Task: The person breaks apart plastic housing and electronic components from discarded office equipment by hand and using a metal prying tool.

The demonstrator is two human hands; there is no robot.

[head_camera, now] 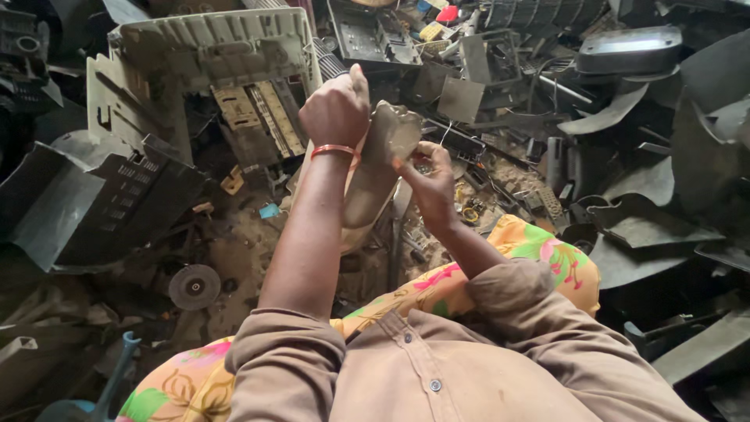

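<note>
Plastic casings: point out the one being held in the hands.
The grey curved casing, raised between the left hand and right hand. The beige casing and black casing lie untouched in the pile.

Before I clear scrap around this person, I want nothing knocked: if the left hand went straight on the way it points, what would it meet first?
Probably the beige casing: the left hand, fisted on the grey panel, points up and away toward it. Depth is unclear.
</note>
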